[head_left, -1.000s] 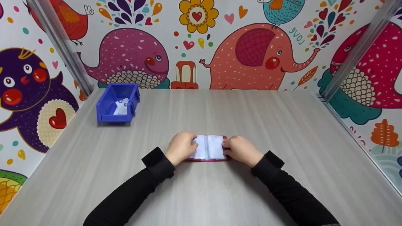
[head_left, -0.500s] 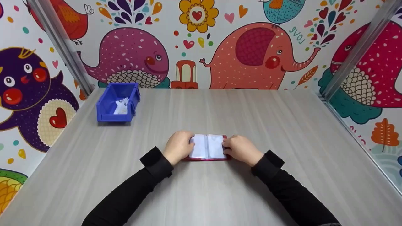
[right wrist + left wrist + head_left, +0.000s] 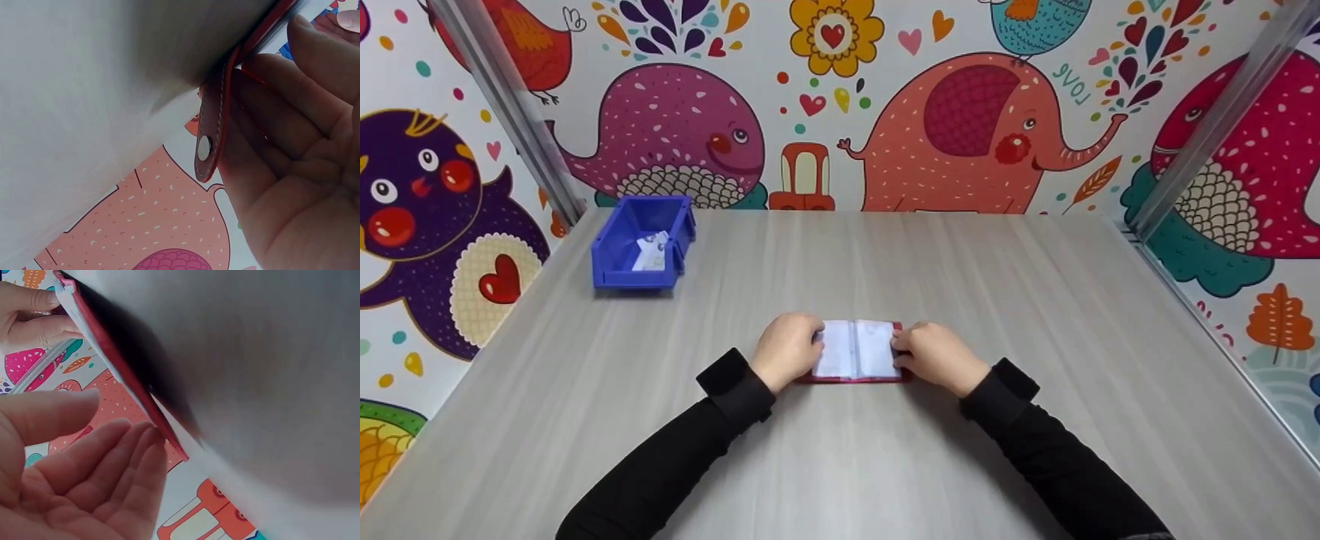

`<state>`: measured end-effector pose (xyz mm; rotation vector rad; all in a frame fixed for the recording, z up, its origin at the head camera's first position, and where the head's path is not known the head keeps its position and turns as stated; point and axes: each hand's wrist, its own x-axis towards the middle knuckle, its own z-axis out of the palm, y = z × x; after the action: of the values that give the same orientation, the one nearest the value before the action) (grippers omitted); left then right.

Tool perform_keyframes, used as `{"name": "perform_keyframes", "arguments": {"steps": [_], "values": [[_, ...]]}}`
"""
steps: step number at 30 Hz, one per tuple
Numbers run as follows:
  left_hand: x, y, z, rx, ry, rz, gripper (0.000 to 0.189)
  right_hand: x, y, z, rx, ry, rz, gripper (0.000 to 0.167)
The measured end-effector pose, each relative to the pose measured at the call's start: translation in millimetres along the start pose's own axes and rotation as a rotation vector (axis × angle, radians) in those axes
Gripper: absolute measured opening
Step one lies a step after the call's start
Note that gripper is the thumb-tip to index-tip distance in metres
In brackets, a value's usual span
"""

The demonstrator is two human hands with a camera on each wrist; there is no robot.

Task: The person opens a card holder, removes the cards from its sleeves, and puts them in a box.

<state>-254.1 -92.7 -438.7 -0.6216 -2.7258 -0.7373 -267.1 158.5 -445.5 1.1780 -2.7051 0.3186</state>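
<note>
A small red card holder (image 3: pixel 855 379) lies spread on the table, its clear sleeves (image 3: pixel 834 351) facing up. My right hand (image 3: pixel 941 358) grips its right edge. In the right wrist view, the thumb (image 3: pixel 320 53) sits at the sleeves, and a stitched strap (image 3: pixel 212 126) with a metal snap hangs beside the fingers. At the left edge is my left hand (image 3: pixel 787 351). The left wrist view shows its thumb (image 3: pixel 56 413) raised off the holder, with the loosely extended fingers (image 3: pixel 135 467) right at the red cover's edge.
A blue plastic bin (image 3: pixel 634 281) with white cards or papers (image 3: pixel 651 251) inside stands at the back left of the table (image 3: pixel 885 465). Walls printed with cartoon animals (image 3: pixel 960 150) enclose the back and sides, with metal posts (image 3: pixel 510 112) at the corners.
My left hand has shifted slightly left, its thumb drawing back from the left sleeve toward the edge. My right hand has stayed in place on the card holder.
</note>
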Motion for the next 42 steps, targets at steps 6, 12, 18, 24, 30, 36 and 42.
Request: {"name": "perform_keyframes", "arguments": {"steps": [6,12,18,24,30,36,42], "values": [[3.1,-3.6,-3.1,0.012,-0.036,-0.125,0.021,0.3,0.3,0.7,0.007,0.003,0.002,0.032],[5.6,-7.7,-4.5,-0.005,-0.062,-0.209,0.021,0.3,0.1,0.4,0.012,0.006,0.005,0.035],[9.2,-10.7,-4.2,-0.007,-0.122,-0.254,0.020,0.3,-0.4,-0.4,0.012,0.012,0.016,0.038],[12.8,-11.6,-4.1,-0.011,-0.161,-0.290,0.015,0.1,-0.5,-0.4,0.009,0.012,0.013,0.036],[14.8,-10.0,-3.5,0.002,-0.166,-0.298,0.014,0.0,0.2,0.4,0.006,0.009,0.012,0.035],[14.3,-9.6,-3.1,-0.002,-0.158,-0.287,0.016,0.6,1.8,-0.5,0.019,0.009,0.001,0.032],[14.4,-10.2,-2.0,0.001,-0.159,-0.289,0.018,1.6,5.4,-3.2,0.087,0.004,0.007,0.032]]}}
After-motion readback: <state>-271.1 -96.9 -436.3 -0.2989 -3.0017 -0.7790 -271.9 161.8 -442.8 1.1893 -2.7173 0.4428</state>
